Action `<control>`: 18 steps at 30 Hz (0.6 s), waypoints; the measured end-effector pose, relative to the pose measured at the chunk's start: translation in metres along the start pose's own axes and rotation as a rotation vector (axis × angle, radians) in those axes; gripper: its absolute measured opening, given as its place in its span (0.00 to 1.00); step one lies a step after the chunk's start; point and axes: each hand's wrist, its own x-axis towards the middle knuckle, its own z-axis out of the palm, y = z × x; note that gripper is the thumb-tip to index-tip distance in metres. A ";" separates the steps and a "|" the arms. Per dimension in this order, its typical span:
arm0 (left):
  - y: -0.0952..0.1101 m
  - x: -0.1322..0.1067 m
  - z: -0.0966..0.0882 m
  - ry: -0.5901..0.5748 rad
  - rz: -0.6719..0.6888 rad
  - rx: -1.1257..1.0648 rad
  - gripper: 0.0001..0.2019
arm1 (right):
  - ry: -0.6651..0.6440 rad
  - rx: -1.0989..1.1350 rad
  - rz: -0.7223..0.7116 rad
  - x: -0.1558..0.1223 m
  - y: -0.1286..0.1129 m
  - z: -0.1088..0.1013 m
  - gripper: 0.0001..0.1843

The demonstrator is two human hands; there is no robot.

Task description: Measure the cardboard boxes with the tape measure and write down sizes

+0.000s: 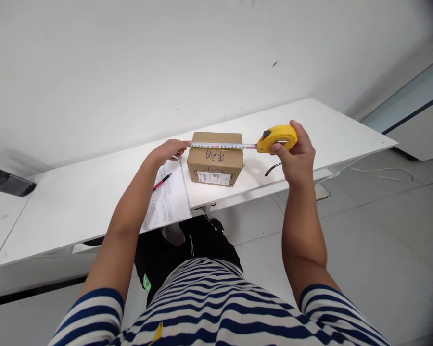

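At the far left edge of the scene, a dark, rounded object (12,180) reaches in over the white table (79,197), which runs along a pale wall (130,67). Moving right, a printed sheet of paper (178,199) lies at the table's near edge, partly covered by the left forearm, with a red and black pen (162,181) resting slantwise on it. Just beyond the paper, the left hand (170,151) is closed at the fingertips on the end of the measuring blade (202,145), right at the left edge of a brown cardboard box (197,162). The box sits on the table to the right of the paper, with dark handwriting on it and a white printed label (213,178) low on its near side. The blade runs left to right across the top of the box and past its right edge into a yellow tape measure (285,134). The right hand (299,150) grips that case from its right side, holding it up above the table, and a black wrist strap (273,168) hangs below it. Farther right, a pale cable (389,169) trails on the grey tiled floor (382,226)
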 end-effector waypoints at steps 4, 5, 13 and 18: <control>-0.001 -0.006 0.028 -0.040 0.019 0.018 0.22 | -0.089 -0.045 0.000 -0.006 0.003 0.018 0.46; 0.000 -0.008 0.033 -0.015 0.038 0.002 0.22 | -0.092 -0.048 -0.001 -0.007 0.003 0.022 0.46; 0.002 -0.012 0.025 -0.068 0.189 -0.033 0.24 | -0.071 -0.037 -0.040 -0.001 0.001 0.022 0.47; 0.011 -0.059 0.001 0.100 0.306 -0.123 0.16 | 0.055 -0.070 -0.159 -0.027 -0.048 0.020 0.45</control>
